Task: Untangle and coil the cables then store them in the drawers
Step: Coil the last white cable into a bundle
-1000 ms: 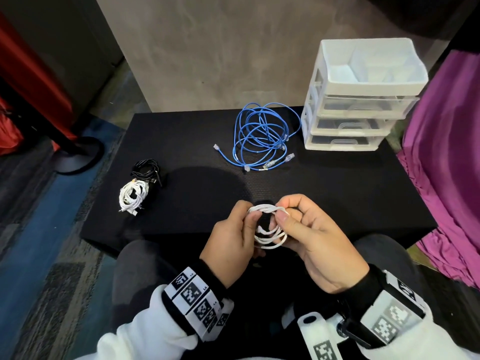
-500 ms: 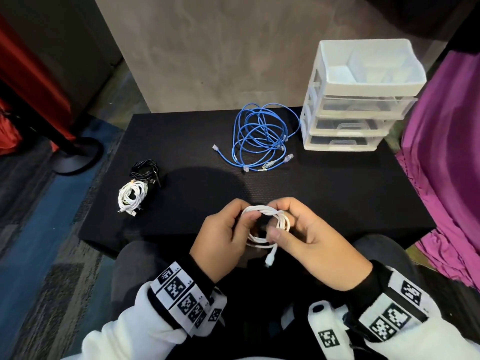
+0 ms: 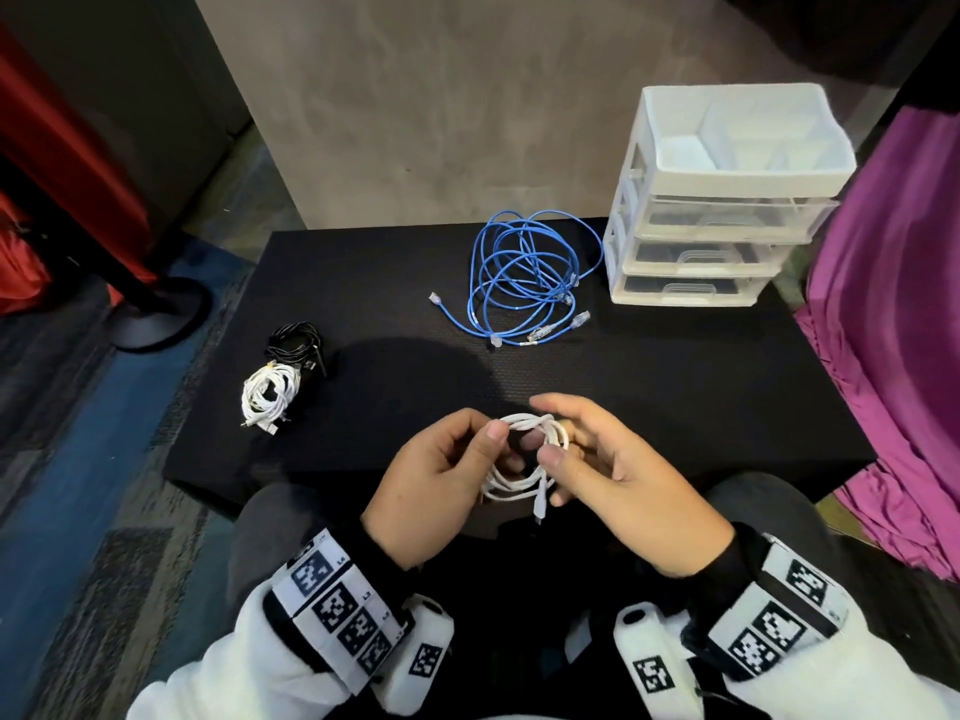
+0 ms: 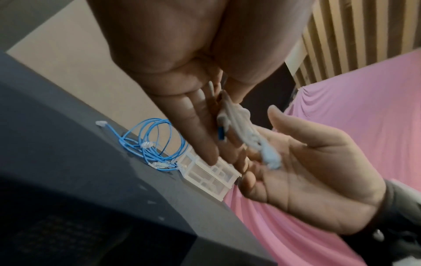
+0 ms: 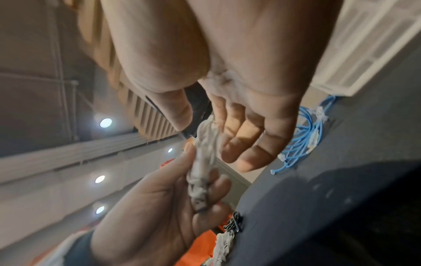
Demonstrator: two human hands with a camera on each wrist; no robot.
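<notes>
A small coil of white cable (image 3: 522,426) is held between my two hands over the table's near edge. My left hand (image 3: 488,449) pinches its left side, thumb on top and fingers curled behind. My right hand (image 3: 550,433) holds the right side with the thumb, its fingers loosely spread behind. A white plug (image 3: 539,504) hangs below the coil. In the wrist views the white cable (image 5: 203,158) runs between both palms (image 4: 248,133). A tangled blue cable (image 3: 524,283) lies at the back of the table. Beside it stands the white drawer unit (image 3: 717,210), all three drawers pushed in.
On the black table (image 3: 675,397), at the left, lie a coiled black cable (image 3: 293,343) and a coiled white cable (image 3: 267,394). Purple fabric (image 3: 893,330) hangs at the right. A black stand base (image 3: 156,319) sits on the floor at the left.
The coil has turned in my hands and its plug end now hangs below it. My right fingers have loosened and spread. Both hands sit slightly lower.
</notes>
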